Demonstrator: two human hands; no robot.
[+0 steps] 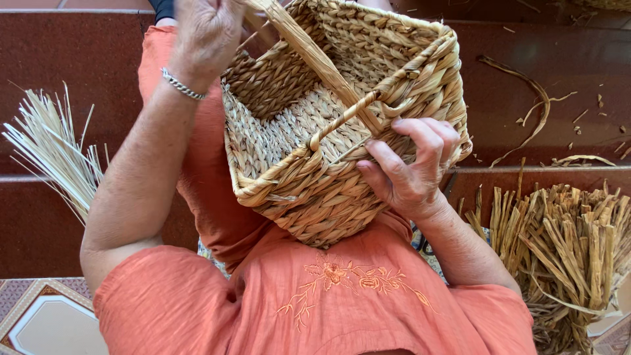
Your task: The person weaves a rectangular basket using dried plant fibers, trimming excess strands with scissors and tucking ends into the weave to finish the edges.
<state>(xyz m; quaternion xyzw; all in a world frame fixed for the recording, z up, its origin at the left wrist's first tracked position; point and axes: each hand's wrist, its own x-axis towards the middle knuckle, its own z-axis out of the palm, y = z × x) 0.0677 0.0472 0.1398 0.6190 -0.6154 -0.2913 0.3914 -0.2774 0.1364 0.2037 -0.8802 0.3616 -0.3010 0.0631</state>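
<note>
The left hand [205, 36] is pinching a flat strand [309, 52] near the top of the view, fingers closed on it, a bracelet [183, 85] showing at the wrist. The strand is running down across the open basket [315, 190] to its near rim. The right hand [411, 164] is gripping that rim, fingers curled over it, thumb outside. The basket is resting on the lap, against an orange garment [315, 302]. Pale stalks [52, 151] are lying at the left, a brown bundle [565, 243] at the right, on the red steps [79, 66].

A rectangular woven straw basket [342, 125] is seen tilted, its open mouth turned toward the camera; a flat strand [309, 52] is stretched across it.
</note>
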